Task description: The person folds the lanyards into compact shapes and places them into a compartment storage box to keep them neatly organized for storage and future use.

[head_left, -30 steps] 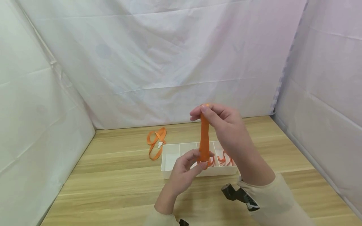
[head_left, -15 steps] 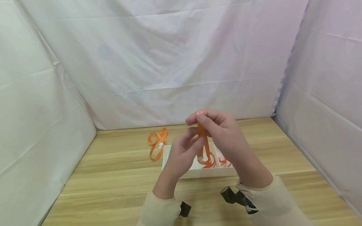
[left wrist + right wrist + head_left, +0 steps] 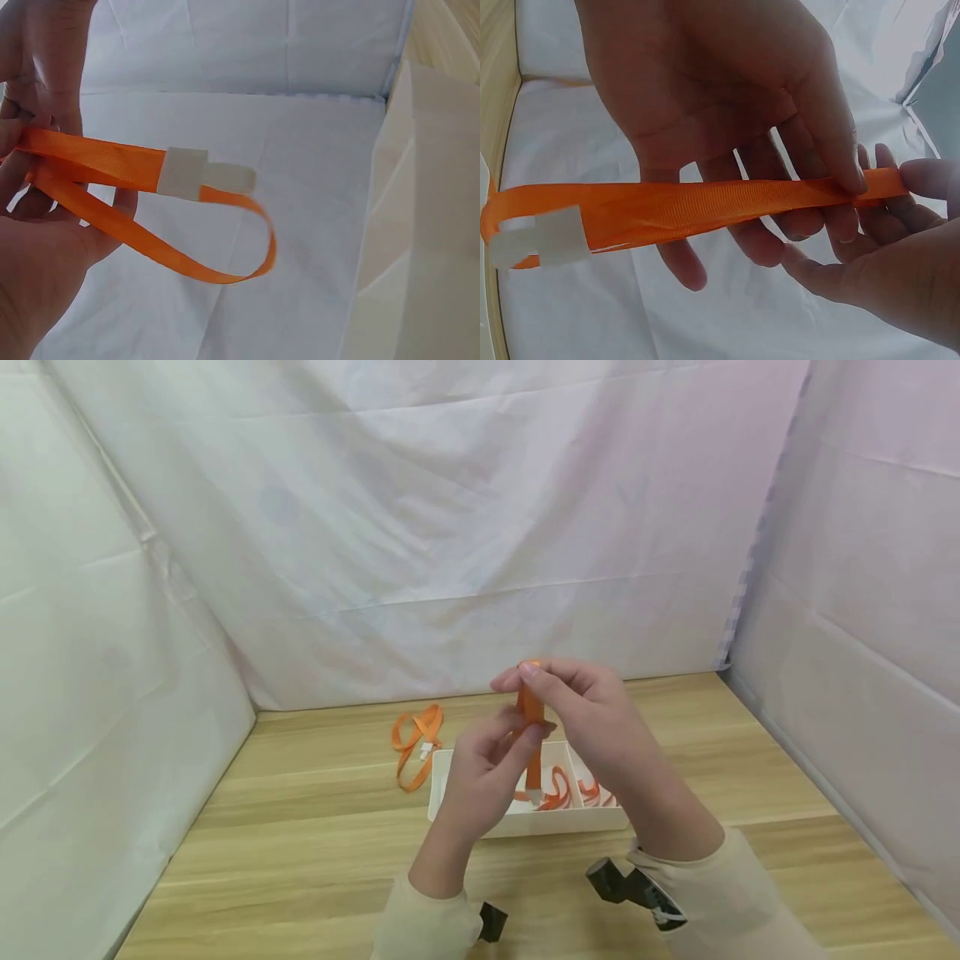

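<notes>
An orange lanyard (image 3: 534, 767) with a white plastic clip (image 3: 184, 172) hangs folded between both hands. At its top fold, my right hand (image 3: 600, 710) pinches the strap between thumb and fingers. Just below, my left hand (image 3: 483, 768) pinches the strap, its fingertips close under the right hand's. The clip end dangles beneath the left hand, over the white divided tray (image 3: 540, 825) in the head view. A strap loop (image 3: 225, 277) curls round past the clip in the left wrist view. In the right wrist view, the left hand's fingers (image 3: 682, 266) spread behind the strap.
Several orange-and-white curled pieces (image 3: 558, 789) lie in the tray's right compartments. Another orange lanyard (image 3: 427, 720) lies looped on the wooden table (image 3: 300, 827), left of the tray. White cloth walls (image 3: 450, 527) enclose the table at the back and sides.
My left hand has risen from the lower end of the lanyard to close under the right hand. My right hand has shifted slightly down and left. The clip end now hangs free below.
</notes>
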